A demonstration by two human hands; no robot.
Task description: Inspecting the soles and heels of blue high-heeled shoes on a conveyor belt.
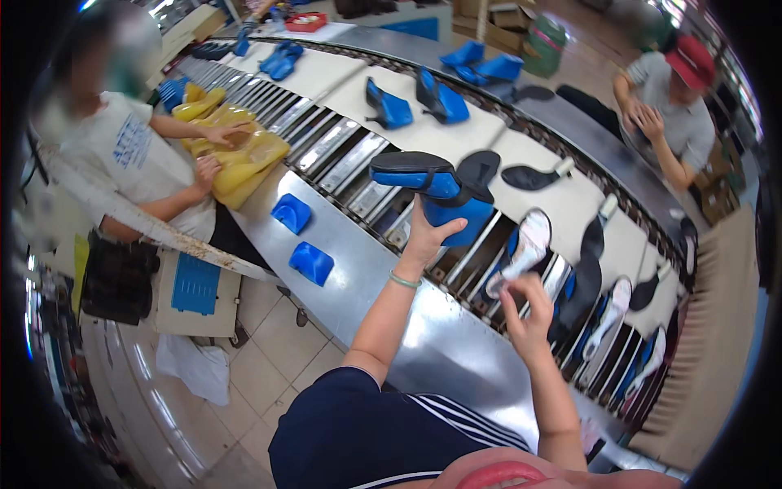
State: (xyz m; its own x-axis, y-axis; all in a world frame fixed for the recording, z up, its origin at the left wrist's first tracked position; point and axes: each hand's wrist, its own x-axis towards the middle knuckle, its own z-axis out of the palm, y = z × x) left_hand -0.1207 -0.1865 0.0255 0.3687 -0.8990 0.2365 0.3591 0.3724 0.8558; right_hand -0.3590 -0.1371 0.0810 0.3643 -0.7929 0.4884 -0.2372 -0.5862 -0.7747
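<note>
My left hand [425, 238] is wrapped round a blue shoe last with a black strappy sandal upper [430, 181], held up above the conveyor with its toe to the left. My right hand [529, 316] has its fingers curled toward the thumb in a pinch; anything small between them cannot be made out. Just beyond its fingertips, a blue last with a pale insole [529, 240] lies on the rollers. A black sole [481, 174] is partly hidden behind the held shoe.
Two blue plastic pieces [311, 262] lie on the metal ledge [366, 306]. Blue lasts [441, 96] and black soles [529, 177] sit along the slatted conveyor [318, 155]. On the left a co-worker handles a yellow plastic bag [244, 167]; another person in a red cap sits across.
</note>
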